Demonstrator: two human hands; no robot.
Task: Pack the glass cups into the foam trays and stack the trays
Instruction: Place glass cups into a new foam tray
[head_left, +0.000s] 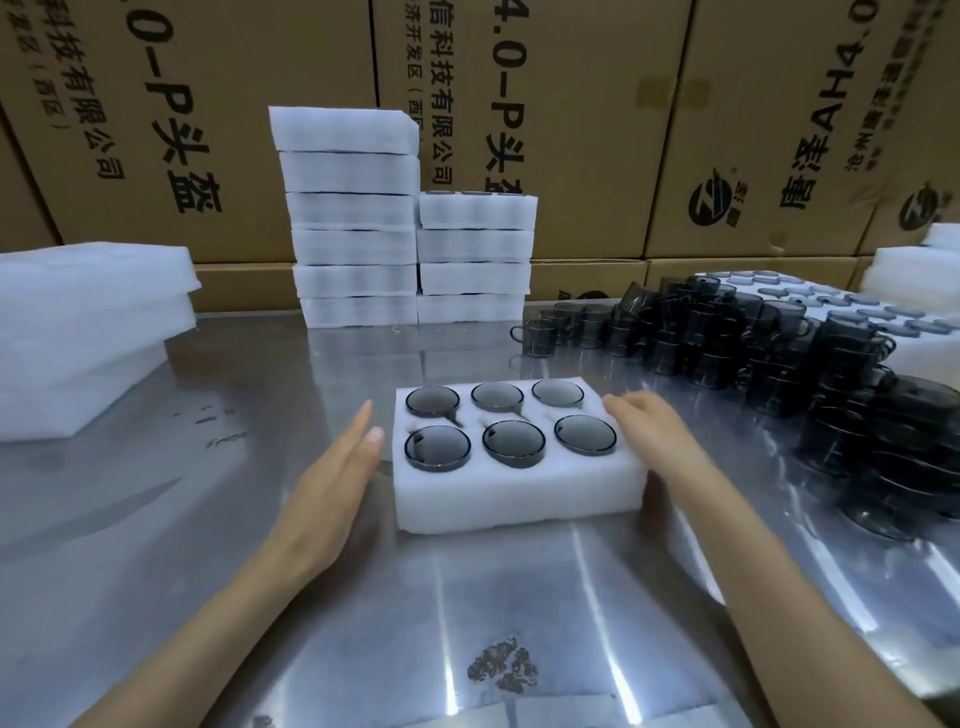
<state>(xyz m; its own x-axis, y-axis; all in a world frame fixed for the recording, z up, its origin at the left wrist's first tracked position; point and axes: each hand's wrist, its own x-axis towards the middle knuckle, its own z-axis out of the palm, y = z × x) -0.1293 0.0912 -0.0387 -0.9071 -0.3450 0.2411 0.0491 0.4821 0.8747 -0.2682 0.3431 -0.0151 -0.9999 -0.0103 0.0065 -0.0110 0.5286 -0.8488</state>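
Tray in hand: the white rectangular foam tray (519, 493) lies on the shiny metal bench (208, 519) right in front of us, all six wells filled with smoky grey glass cups (513, 443), so we judge it ready to lift and stack.
Left hand: our left hand (332, 488) stands edge-on just beside the tray's left wall, fingers (358, 421) straight and together, holding nothing; we cannot tell if it touches the foam.
Right hand: our right hand (654, 431) lies at the tray's right edge, fingers loosely extended and blurred, gripping nothing.
Risk, squeeze: soft foam may flex if we press only the walls, and a bowed tray could tip cups out.
Risk, tilt: lifting one side first could slide the cups in their wells.
Risk, neighbours: the heap of loose dark glass cups (753, 353) sits near on the right; a wide swing could knock it.
Risk, stack: the two white foam tray stacks (410, 249) behind are tall, and the left one leans slightly; a careless drop could topple it.
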